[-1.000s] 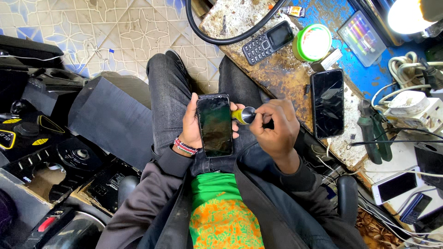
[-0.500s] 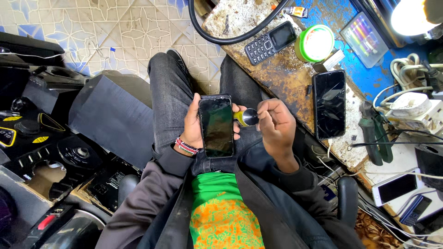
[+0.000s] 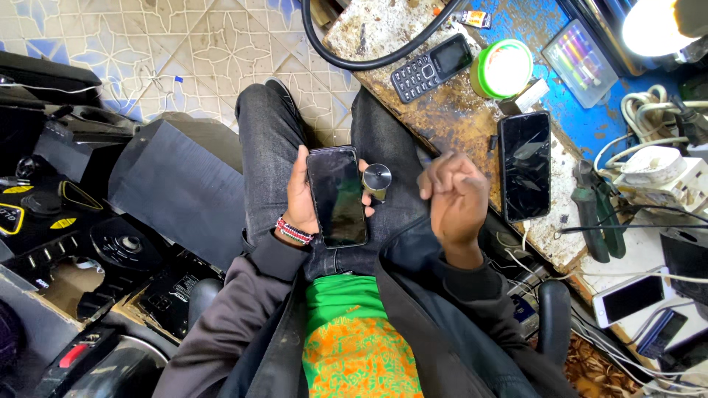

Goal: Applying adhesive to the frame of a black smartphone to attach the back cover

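- We see the left hand (image 3: 301, 193) wrapped round a dark phone (image 3: 337, 197), holding it screen up over the lap.
- A small metal cylinder (image 3: 377, 180) sits just beside the phone's right edge, touching the left fingertips.
- The right hand (image 3: 456, 199) hangs near the cylinder but apart from it, fingers curled loosely in; it is blurred, so we cannot tell whether it pinches anything.
- On the worn bench (image 3: 442, 110) lie a second phone (image 3: 524, 166), a keypad phone (image 3: 432, 67) and a green tub (image 3: 502, 68).
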